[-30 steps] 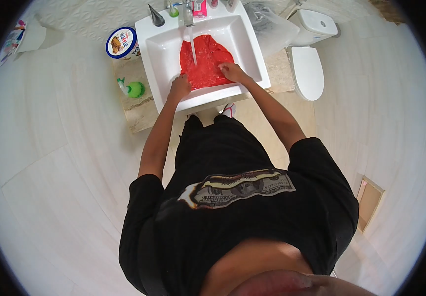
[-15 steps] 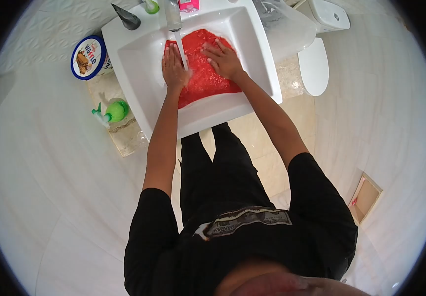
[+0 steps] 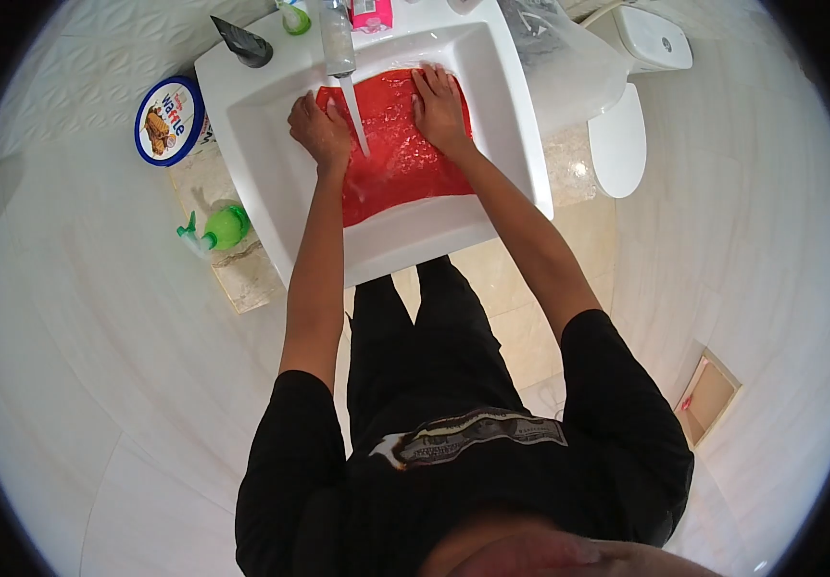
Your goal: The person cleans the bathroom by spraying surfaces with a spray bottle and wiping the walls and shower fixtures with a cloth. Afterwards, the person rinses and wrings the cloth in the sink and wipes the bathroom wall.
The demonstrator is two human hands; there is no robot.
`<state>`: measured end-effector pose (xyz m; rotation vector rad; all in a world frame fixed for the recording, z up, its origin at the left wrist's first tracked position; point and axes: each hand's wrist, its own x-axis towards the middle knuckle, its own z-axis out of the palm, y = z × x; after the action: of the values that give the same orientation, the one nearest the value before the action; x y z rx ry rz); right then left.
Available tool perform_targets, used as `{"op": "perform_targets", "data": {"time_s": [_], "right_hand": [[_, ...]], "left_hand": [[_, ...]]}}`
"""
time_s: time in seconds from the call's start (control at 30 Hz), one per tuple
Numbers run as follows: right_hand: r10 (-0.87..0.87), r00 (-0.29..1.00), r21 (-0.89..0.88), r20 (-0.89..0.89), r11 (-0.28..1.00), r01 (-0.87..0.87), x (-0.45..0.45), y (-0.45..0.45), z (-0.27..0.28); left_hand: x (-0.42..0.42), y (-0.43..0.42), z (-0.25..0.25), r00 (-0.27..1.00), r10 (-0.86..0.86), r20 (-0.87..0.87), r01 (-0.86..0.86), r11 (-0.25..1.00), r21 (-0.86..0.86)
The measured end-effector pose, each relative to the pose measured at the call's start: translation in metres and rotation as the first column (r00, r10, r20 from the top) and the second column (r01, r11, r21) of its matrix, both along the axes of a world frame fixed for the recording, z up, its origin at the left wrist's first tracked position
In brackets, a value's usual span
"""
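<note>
A wet red cloth (image 3: 391,154) lies spread in the white sink (image 3: 271,173), under water running from the faucet (image 3: 338,43). At the cloth's upper left corner is my left hand (image 3: 321,133), its fingers curled round the edge. My right hand (image 3: 440,108) rests on the upper right part of the cloth with its fingers stretched out, palm down. The stream falls on the cloth between my two hands.
Left of the sink stand a waffle tub (image 3: 169,122) and a green spray bottle (image 3: 226,228). A dark tube (image 3: 242,43), a green bottle (image 3: 294,17) and a pink pack (image 3: 371,13) are on the sink's back edge. A toilet (image 3: 618,144) is at the right.
My left hand has moved left to the cloth's corner and its fingers have curled. My right hand has shifted slightly up and right. The cloth is spread flatter and wider.
</note>
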<state>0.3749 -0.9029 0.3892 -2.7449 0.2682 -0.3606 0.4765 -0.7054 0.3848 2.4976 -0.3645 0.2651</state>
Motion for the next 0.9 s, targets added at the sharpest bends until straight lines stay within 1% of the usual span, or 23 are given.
{"op": "perform_targets", "data": {"time_s": [0.03,0.07,0.13,0.17,0.23,0.27,0.37,0.43,0.47,0.5,0.53,0.57,0.6,0.63,0.73,0.83,0.9], "right_hand": [[-0.024,1.0,-0.017,0.002,1.0,0.024,0.006,-0.001,0.0],[0.014,0.999,-0.048,-0.035,0.999,-0.016,0.01,-0.001,-0.001],[0.083,0.99,-0.102,-0.117,0.99,-0.095,0.014,-0.001,-0.003],[0.079,0.99,-0.093,-0.12,0.992,-0.091,0.016,0.0,-0.003],[0.077,0.99,-0.08,-0.121,0.993,-0.087,0.02,0.001,0.0],[0.092,0.992,-0.06,-0.091,0.993,-0.097,0.021,0.001,0.003],[0.139,0.99,-0.014,-0.022,0.99,-0.139,0.019,0.005,0.019],[0.198,0.98,0.004,-0.009,0.98,-0.198,0.02,0.012,0.024],[0.189,0.982,0.002,-0.023,0.982,-0.189,0.019,0.014,0.02],[0.181,0.983,0.0,-0.036,0.984,-0.181,0.019,0.017,0.016],[0.173,0.984,-0.003,-0.047,0.985,-0.174,0.019,0.019,0.011],[0.173,0.984,-0.042,-0.048,0.984,-0.175,0.018,0.019,0.009],[0.175,0.983,-0.081,-0.048,0.981,-0.179,0.017,0.019,0.007],[0.175,0.983,-0.12,-0.047,0.976,-0.18,0.017,0.016,0.006],[0.271,0.962,-0.096,-0.041,0.957,-0.274,0.019,-0.002,0.007],[0.271,0.96,-0.131,-0.062,0.952,-0.277,0.019,-0.014,0.004],[0.244,0.967,-0.136,-0.07,0.958,-0.251,0.015,-0.012,0.006]], "left_hand": [[0.008,-0.001,0.004,0.999,0.034,-0.002,-0.034,0.999,0.032],[0.013,0.0,0.007,0.998,0.068,-0.006,-0.068,0.995,0.068],[0.021,0.004,0.013,0.985,-0.003,-0.175,0.023,0.994,0.111],[0.026,0.005,0.015,0.967,-0.036,-0.254,0.069,0.99,0.122],[0.029,0.006,0.016,0.99,0.032,-0.139,-0.024,0.998,0.061],[0.029,0.007,0.015,0.994,0.07,-0.085,-0.068,0.997,0.025],[0.03,0.017,0.025,0.957,0.209,-0.201,-0.228,0.971,-0.078],[0.02,0.017,0.029,0.943,0.251,-0.219,-0.292,0.939,-0.18],[0.014,0.016,0.031,0.935,0.27,-0.23,-0.322,0.919,-0.229],[0.006,0.012,0.031,0.969,0.24,-0.059,-0.246,0.956,-0.16],[-0.004,0.005,0.028,0.976,0.188,0.111,-0.18,0.981,-0.078],[-0.014,-0.001,0.025,0.954,0.118,0.274,-0.127,0.992,0.016],[-0.031,0.0,0.023,0.977,-0.078,0.199,0.087,0.996,-0.034],[-0.046,0.0,0.023,0.951,-0.279,0.136,0.294,0.951,-0.1],[-0.07,-0.006,0.017,0.975,-0.211,0.063,0.213,0.976,-0.032],[-0.058,0.002,0.014,0.963,-0.256,0.087,0.236,0.953,0.19],[-0.058,0.003,0.019,0.972,-0.223,0.077,0.202,0.955,0.216]]}}
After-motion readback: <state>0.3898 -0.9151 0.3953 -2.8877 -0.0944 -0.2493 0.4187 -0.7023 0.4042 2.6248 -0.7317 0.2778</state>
